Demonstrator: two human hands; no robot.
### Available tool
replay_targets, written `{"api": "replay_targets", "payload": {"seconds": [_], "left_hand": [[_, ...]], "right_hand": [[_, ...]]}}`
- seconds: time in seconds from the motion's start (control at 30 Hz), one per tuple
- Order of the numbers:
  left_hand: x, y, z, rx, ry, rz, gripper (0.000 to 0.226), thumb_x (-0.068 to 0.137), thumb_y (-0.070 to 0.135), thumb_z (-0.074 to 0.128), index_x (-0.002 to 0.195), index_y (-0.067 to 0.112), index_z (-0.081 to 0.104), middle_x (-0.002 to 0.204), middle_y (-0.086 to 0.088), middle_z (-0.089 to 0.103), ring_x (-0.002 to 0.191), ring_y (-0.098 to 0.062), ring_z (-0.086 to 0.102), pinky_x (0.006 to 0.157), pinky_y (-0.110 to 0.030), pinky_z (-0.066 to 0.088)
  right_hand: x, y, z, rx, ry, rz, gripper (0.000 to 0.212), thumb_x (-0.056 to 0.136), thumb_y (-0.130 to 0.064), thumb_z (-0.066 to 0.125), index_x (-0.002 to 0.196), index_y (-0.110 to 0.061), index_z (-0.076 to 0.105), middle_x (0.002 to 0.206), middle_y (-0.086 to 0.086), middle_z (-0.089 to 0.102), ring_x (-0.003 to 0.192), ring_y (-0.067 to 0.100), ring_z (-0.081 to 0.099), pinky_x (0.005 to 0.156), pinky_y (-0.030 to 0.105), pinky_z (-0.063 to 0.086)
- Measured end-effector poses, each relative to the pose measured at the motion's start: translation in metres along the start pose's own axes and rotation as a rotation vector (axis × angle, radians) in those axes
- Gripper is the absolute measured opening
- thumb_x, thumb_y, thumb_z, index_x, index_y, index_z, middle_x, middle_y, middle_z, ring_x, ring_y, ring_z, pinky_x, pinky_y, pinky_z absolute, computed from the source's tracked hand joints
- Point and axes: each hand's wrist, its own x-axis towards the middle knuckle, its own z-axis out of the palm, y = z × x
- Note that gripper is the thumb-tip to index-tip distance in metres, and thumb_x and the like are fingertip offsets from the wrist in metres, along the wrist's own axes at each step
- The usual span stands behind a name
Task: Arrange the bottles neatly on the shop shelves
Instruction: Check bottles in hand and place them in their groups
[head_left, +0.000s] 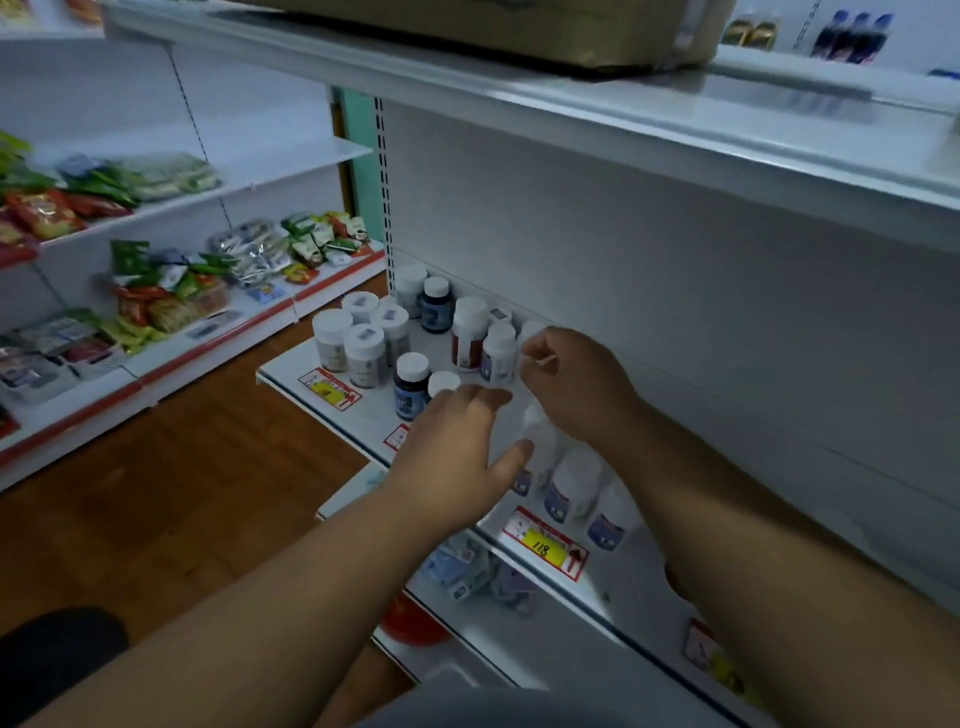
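Note:
A white shelf carries several small bottles with white caps. Pale ones stand at the left, dark blue ones are among them, and a red-labelled one stands by a white one. My right hand is curled, its fingertips pinched on the top of a white bottle near the back panel. My left hand hovers with fingers spread, thumb against a blurred white bottle between both hands. More blue-labelled white bottles lie under my right forearm.
A yellow price tag marks the shelf's front edge. The shelf above overhangs and holds a cardboard box. Lower shelves hold packets. Snack shelves stand to the left across a wooden floor.

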Motion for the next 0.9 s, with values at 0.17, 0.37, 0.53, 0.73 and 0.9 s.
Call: {"api": "replay_targets", "payload": {"seconds": [0.17,0.37,0.53,0.73,0.9], "left_hand": [[0.029,-0.042,-0.003,-0.032,-0.038,0.020,0.058,0.091,0.053,0.051,0.140,0.022,0.044,0.134,0.000,0.050,0.121,-0.022,0.044,0.098,-0.033,0.036],[0.071,-0.088,-0.022,0.009,-0.089,0.208,0.049,0.092,0.048,0.052,0.134,0.022,0.048,0.128,-0.001,0.053,0.116,-0.023,0.046,0.098,-0.033,0.036],[0.099,-0.115,-0.028,0.024,-0.140,0.321,0.047,0.090,0.049,0.052,0.129,0.023,0.050,0.126,0.001,0.054,0.114,-0.022,0.048,0.097,-0.040,0.041],[0.109,-0.122,-0.016,-0.036,-0.211,0.474,0.053,0.091,0.048,0.052,0.136,0.020,0.048,0.135,0.000,0.051,0.123,-0.023,0.043,0.103,-0.033,0.033],[0.107,-0.088,0.008,-0.144,-0.262,0.607,0.061,0.085,0.057,0.047,0.131,0.018,0.052,0.126,-0.003,0.055,0.118,-0.025,0.049,0.103,-0.037,0.037]], "right_hand": [[0.075,0.001,0.036,-0.171,-0.064,0.042,0.042,0.092,-0.027,0.056,0.132,-0.013,0.053,0.129,0.011,0.054,0.112,0.026,0.055,0.086,0.027,0.040],[0.130,0.003,0.076,-0.432,-0.137,0.185,0.042,0.086,-0.023,0.063,0.123,-0.010,0.052,0.121,0.017,0.050,0.104,0.034,0.056,0.082,0.034,0.044],[0.141,-0.003,0.092,-0.487,-0.054,0.297,0.046,0.080,-0.024,0.070,0.121,-0.013,0.051,0.118,0.012,0.051,0.108,0.032,0.054,0.082,0.036,0.045],[0.087,-0.013,0.047,-0.164,0.216,0.321,0.017,0.080,-0.019,0.065,0.091,-0.012,0.054,0.093,0.007,0.058,0.082,0.024,0.055,0.062,0.030,0.036],[0.014,-0.012,-0.022,-0.146,0.447,0.371,0.018,0.079,-0.016,0.067,0.090,-0.015,0.053,0.091,0.004,0.059,0.080,0.022,0.056,0.065,0.030,0.039]]}}
